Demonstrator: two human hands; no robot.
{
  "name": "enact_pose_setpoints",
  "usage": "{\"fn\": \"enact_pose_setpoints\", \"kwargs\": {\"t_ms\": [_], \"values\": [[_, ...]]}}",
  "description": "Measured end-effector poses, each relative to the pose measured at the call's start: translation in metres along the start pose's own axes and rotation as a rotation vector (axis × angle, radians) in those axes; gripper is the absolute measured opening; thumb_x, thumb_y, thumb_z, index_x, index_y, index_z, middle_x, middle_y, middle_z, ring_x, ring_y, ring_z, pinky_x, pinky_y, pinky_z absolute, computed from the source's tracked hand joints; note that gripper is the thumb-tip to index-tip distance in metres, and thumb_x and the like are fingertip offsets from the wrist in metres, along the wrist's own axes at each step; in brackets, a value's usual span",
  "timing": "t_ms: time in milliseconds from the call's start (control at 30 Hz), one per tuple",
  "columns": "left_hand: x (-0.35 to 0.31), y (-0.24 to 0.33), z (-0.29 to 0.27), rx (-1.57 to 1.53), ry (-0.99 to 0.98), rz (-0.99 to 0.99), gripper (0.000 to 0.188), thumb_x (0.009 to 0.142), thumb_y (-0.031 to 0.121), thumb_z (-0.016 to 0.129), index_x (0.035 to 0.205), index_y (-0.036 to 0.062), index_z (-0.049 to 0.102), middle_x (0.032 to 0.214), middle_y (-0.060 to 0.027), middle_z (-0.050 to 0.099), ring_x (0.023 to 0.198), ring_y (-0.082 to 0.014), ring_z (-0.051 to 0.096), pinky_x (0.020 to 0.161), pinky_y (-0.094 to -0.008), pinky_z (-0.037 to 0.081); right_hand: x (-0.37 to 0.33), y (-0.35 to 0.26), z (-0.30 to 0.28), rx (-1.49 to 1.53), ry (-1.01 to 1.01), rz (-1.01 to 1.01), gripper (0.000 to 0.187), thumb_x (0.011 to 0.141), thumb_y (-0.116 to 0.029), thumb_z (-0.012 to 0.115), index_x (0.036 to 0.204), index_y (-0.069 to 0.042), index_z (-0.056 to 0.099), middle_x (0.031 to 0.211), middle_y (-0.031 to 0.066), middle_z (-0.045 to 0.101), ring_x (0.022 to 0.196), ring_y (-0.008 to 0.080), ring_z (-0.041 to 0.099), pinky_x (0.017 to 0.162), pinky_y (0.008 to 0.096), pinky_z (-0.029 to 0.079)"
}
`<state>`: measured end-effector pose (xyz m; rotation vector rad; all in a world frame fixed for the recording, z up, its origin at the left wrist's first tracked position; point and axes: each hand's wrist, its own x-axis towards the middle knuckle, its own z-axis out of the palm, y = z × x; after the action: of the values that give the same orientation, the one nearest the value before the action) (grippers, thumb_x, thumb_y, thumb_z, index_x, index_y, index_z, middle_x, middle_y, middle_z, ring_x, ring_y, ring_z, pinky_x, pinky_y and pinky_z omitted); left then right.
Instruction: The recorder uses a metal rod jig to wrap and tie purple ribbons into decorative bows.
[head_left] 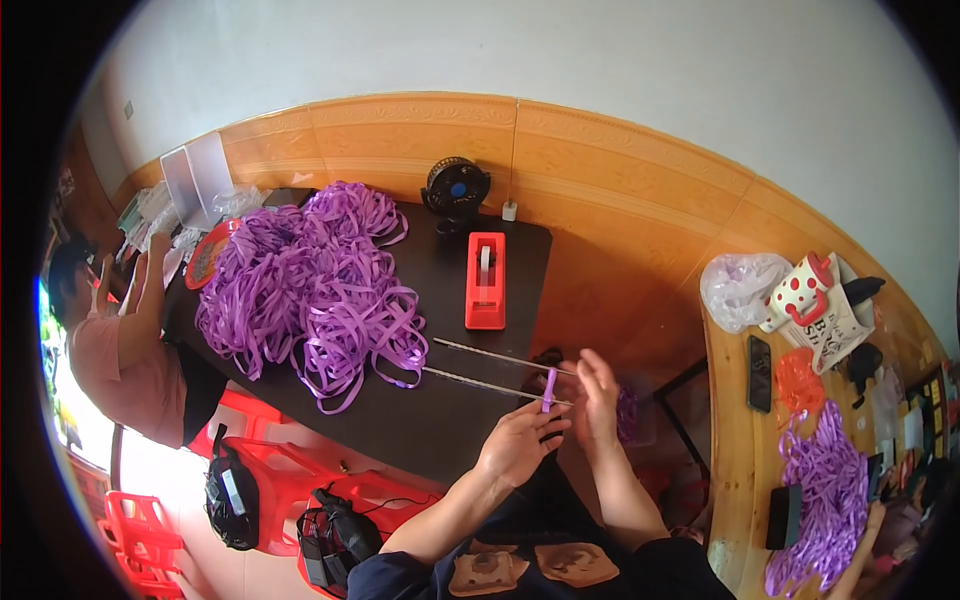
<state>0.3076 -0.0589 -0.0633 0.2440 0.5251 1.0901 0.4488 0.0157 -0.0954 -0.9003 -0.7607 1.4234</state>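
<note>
Two thin metal rods [485, 352] run side by side from over the dark table toward my hands. A short purple ribbon band [549, 390] spans both rods near their right ends. My left hand [518, 446] is just below the band, palm up, its fingers stretched out near the lower rod. On the other side, my right hand [597, 400] is upright by the rod ends with its fingers extended. Neither hand visibly grips anything. A large tangled heap of purple ribbon straps [300, 280] covers the table's left half, its edge close to the rods' far ends.
On the dark table [430, 430] are a red tape dispenser [486, 300] and a black fan [456, 190]. Another person [130, 370] works at the left. A wooden table [735, 450] at right bears a phone [759, 373], a dotted mug [800, 292] and more purple straps [825, 490]. Red chairs [285, 480] stand lower left.
</note>
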Motion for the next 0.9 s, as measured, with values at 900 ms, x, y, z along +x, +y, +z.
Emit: {"fn": "enact_pose_setpoints", "kwargs": {"t_ms": [900], "values": [[-0.001, 0.002, 0.003, 0.025, 0.037, -0.002, 0.026, 0.092, 0.008, 0.045, 0.117, 0.0034, 0.05, 0.124, -0.016, 0.055, 0.11, -0.0262, 0.054, 0.088, -0.037, 0.041, 0.048, -0.054, 0.002, -0.857, -0.89, -0.29, 0.007, 0.08, -0.004, 0.069, 0.083, -0.01, 0.064, 0.146, 0.0115, 0.034, 0.136, 0.0296, 0.024, 0.105, 0.0374, 0.03]]}}
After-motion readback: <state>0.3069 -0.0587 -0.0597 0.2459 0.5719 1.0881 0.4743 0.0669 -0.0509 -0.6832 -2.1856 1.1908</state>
